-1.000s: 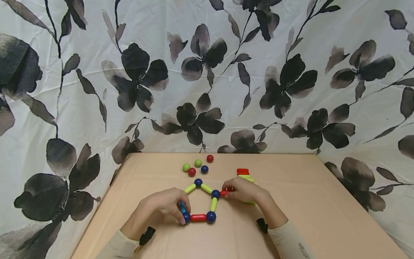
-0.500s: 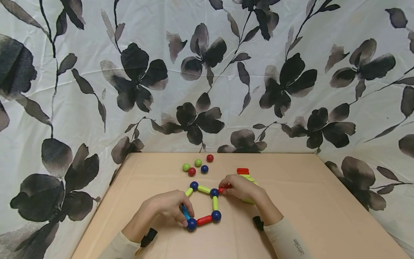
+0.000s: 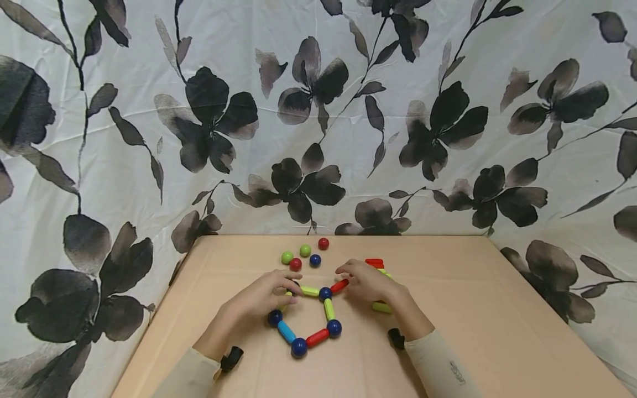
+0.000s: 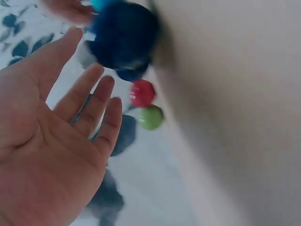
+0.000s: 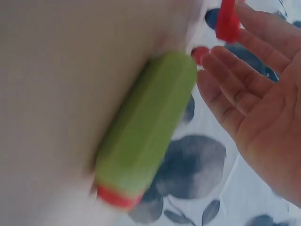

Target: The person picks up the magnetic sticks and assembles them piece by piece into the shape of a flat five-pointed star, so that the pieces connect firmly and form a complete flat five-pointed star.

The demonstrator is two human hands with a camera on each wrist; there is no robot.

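Observation:
A ring of rods and blue balls lies on the table in the head view, including a light blue rod [image 3: 286, 332], a red rod [image 3: 318, 338] and a yellow-green rod [image 3: 329, 309]. My left hand [image 3: 264, 298] is over its upper left corner, partly hiding a ball and a rod. In the left wrist view its fingers [image 4: 94, 106] are extended beside a blue ball [image 4: 124, 35]. Another red rod [image 3: 340, 285] juts outward from the upper right blue ball [image 3: 325, 293]. At its outer end, my right hand [image 3: 370, 282] has loosely extended fingers [image 5: 235, 84].
Loose red, green and blue balls, among them a green ball [image 3: 305, 250], lie near the table's back edge. Beyond the right hand are spare red rods [image 3: 374, 262] and yellow-green rods [image 3: 382, 307], partly covered. A floral cloth [image 3: 318, 138] hangs behind the table.
The ring has turned, its lower left corner coming nearer and rightward. My left hand has left the light blue rod and moved up. My right fingers have loosened from the outer red rod.

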